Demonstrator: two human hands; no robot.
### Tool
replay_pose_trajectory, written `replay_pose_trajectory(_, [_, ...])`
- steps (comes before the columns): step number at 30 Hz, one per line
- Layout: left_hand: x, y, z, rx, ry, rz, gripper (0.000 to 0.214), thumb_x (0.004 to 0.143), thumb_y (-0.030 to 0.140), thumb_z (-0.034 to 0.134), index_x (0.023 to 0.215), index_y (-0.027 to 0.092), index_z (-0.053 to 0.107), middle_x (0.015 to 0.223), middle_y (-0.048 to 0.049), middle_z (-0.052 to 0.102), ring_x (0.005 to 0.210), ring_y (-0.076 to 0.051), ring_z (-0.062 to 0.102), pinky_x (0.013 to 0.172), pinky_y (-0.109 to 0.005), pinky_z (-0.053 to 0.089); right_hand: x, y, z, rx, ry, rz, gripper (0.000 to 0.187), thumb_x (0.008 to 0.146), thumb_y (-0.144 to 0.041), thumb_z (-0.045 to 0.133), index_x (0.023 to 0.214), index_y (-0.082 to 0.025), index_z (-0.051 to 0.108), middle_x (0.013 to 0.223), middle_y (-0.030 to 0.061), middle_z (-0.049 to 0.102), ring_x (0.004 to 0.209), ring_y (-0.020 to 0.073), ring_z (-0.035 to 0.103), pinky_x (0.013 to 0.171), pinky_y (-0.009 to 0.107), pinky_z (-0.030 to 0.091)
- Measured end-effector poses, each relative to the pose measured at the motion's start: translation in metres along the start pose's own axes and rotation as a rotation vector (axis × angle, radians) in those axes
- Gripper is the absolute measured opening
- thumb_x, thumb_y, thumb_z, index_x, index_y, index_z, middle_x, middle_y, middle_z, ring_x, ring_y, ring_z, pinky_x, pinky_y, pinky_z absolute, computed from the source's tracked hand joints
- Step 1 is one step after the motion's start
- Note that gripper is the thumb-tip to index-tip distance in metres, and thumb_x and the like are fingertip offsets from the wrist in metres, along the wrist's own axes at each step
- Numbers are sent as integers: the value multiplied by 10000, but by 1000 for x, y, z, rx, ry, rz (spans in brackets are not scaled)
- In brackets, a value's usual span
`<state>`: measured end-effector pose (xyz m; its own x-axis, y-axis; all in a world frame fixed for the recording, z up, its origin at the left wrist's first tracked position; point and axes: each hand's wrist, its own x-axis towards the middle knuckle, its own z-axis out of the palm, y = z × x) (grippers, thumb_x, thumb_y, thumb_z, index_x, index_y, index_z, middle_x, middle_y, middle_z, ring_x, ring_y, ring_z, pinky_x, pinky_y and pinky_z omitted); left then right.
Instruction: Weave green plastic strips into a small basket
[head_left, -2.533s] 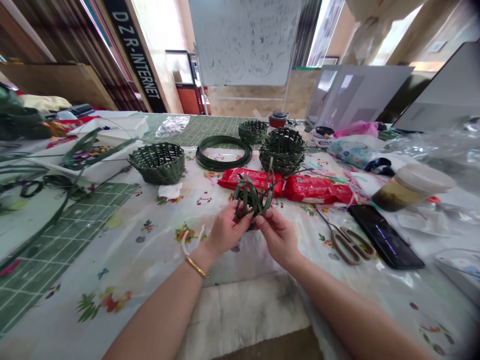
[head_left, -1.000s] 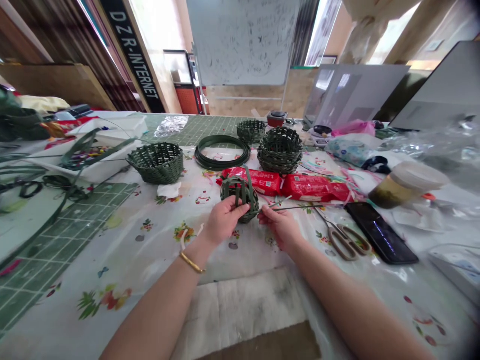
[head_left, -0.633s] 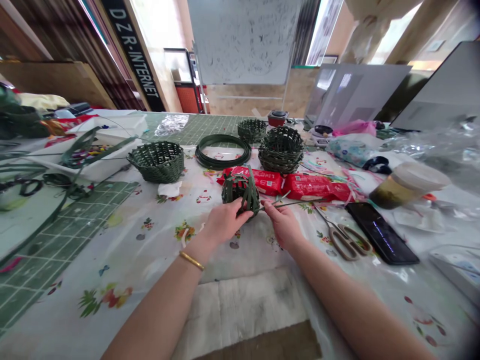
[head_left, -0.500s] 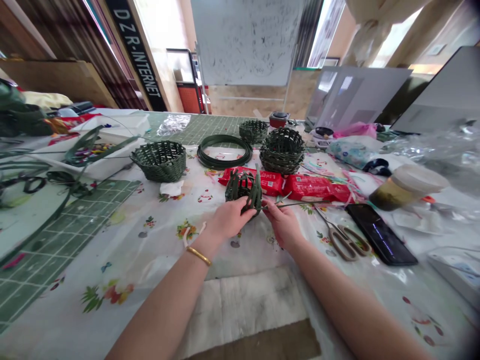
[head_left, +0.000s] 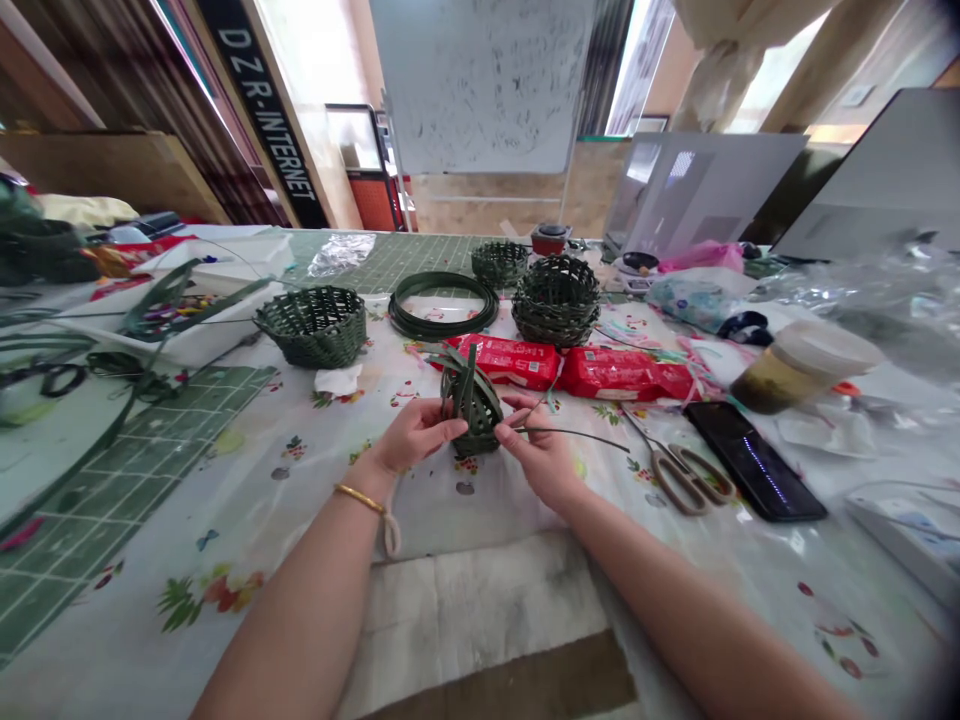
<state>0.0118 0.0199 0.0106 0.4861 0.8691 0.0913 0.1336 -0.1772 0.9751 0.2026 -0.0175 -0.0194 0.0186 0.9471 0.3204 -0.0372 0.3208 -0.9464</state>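
A small dark green basket [head_left: 480, 432], partly woven, stands in front of me with loose strips rising and bending over its top. My left hand [head_left: 420, 432] is closed on its left side, thumb on the near wall and fingers behind. At the right side of the basket, my right hand [head_left: 538, 452] pinches a thin green weaving strip [head_left: 589, 436], whose free end runs out to the right. The fingertips of that hand are against or very near the basket wall; part of them is hidden.
Two red packets [head_left: 626, 374] lie just behind. Finished-looking woven baskets [head_left: 319, 330] and a coil of green strip [head_left: 401, 318] stand farther back. Scissors [head_left: 694, 482], a phone [head_left: 754, 462] and a lidded cup [head_left: 802, 368] are at right. White trays [head_left: 199, 338] sit at left.
The basket has turned and tilted, its strips now leaning left. My left hand has shifted from its front to its left side. My right hand has come closer to the wall.
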Motion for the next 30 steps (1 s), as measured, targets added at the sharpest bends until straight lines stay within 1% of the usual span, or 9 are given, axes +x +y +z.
replay_pose_trajectory(2, [-1, 2, -2, 21, -47, 12, 201, 696, 320, 674, 708, 137, 592, 502, 44, 487, 418, -55, 398, 396, -178, 309, 1, 0, -2, 27, -57, -40, 123, 764, -314, 655, 691, -217, 628, 1210, 40, 553, 1177, 214, 467, 1031, 393, 306])
replay_pose_trajectory(5, [2, 2, 1, 53, -44, 7, 161, 663, 236, 694, 737, 140, 588, 650, 11, 587, 485, -61, 487, 439, -171, 395, 6, 3, -9, 149, -117, 22, 164, 778, -345, 638, 687, -213, 608, 1245, 39, 565, 1166, 221, 491, 997, 398, 348])
replay_pose_trajectory(8, [5, -3, 6, -2, -23, -33, 203, 682, 221, 673, 841, 153, 567, 763, -1, 623, 427, -51, 507, 411, -187, 431, 10, 7, -14, 202, -104, 67, 178, 770, -357, 646, 675, -212, 604, 1209, 32, 602, 1129, 224, 524, 977, 393, 366])
replay_pose_trajectory(11, [6, -7, 7, -114, 3, -29, 320, 674, 201, 676, 964, 168, 545, 941, -47, 648, 435, -68, 563, 431, -227, 492, 12, 9, -15, 209, -85, 70, 182, 775, -351, 639, 667, -213, 592, 1172, 31, 623, 1129, 221, 527, 976, 389, 370])
replay_pose_trajectory(16, [1, 1, 6, -266, -66, -72, 451, 637, 208, 726, 1055, 166, 562, 1109, -129, 639, 479, -100, 613, 441, -253, 527, 10, 10, -15, 172, -44, 62, 182, 771, -367, 639, 674, -220, 591, 1127, 34, 643, 1097, 219, 545, 958, 391, 390])
replay_pose_trajectory(19, [2, 3, 7, -293, -12, -98, 364, 638, 261, 735, 946, 141, 584, 978, -110, 686, 424, -106, 598, 406, -248, 512, 9, 12, -15, 161, -23, 64, 162, 768, -364, 645, 700, -222, 605, 1147, 32, 631, 1076, 212, 554, 944, 380, 400])
replay_pose_trajectory(23, [6, 1, 8, -112, 51, -112, 237, 653, 257, 713, 834, 145, 609, 755, -15, 670, 379, -73, 542, 376, -209, 478, 8, 15, -16, 172, 1, 96, 132, 762, -346, 655, 724, -224, 623, 1127, 24, 633, 1038, 201, 567, 913, 355, 417])
replay_pose_trajectory(27, [3, 13, 9, 142, 40, -115, 144, 710, 232, 641, 839, 169, 646, 725, 7, 640, 381, -47, 491, 351, -172, 432, 7, 17, -15, 161, 21, 135, 123, 762, -346, 652, 743, -225, 639, 1060, 19, 651, 968, 195, 583, 881, 348, 430])
replay_pose_trajectory(30, [0, 23, 17, 189, 32, -165, 160, 712, 223, 614, 861, 170, 641, 756, -3, 645, 363, -51, 481, 324, -178, 422, 5, 17, -13, 116, 43, 124, 142, 760, -361, 649, 756, -219, 650, 1050, 26, 652, 951, 200, 585, 866, 349, 436])
